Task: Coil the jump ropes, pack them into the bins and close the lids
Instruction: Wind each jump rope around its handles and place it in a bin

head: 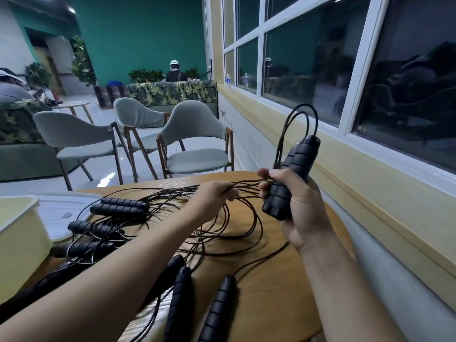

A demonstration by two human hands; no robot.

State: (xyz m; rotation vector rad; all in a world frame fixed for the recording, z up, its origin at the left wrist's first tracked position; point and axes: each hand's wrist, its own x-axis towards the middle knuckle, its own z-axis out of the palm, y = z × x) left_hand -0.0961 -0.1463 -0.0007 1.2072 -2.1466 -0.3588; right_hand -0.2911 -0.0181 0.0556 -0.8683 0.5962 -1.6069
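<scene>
- Jump rope handles [293, 169], paired, stand upright in the right hand [306, 213], its grip closed round them above the worktop [276, 287].
- Left hand [213, 196] pinches the cord strands [246, 185] in its grip.
- Risk: the loops trail into the tangle of loose ropes [158, 208], so pulling could snag and drag them.

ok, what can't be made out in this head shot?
Head view:
- Bin: cut off by the left edge, contents unseen.
- Lid: partly behind the bin.
- Tangled cords: rope count unclear; left forearm covers some.
- Nearest handles: cut off by the bottom edge.
</scene>
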